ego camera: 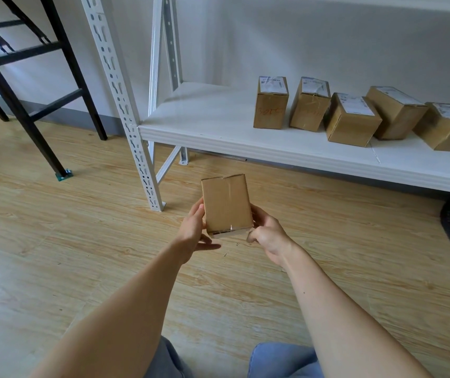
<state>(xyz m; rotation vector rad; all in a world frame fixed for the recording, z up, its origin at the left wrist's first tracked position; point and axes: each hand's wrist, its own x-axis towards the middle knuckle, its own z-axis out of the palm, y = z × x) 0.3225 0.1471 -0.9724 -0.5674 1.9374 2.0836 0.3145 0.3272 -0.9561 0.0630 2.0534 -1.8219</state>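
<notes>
Holds the cardboard box (226, 203) clear of the floor (82, 241), gripped at its near end between the left hand (193, 227) and right hand (267, 233), long axis pointing away toward the white shelf (204, 115) ahead and rightward, nearer the right hand, with its row of boxes (352, 118)

In the grip: box (226, 203) of matt brown cardboard, lightly creased, with glossy clear tape (230, 228) at the near end. Under the grip: floor (82, 241) of smooth wood-grain planks, faint sheen. Beyond the grip: shelf (218, 118) of white painted metal, satin.
</notes>
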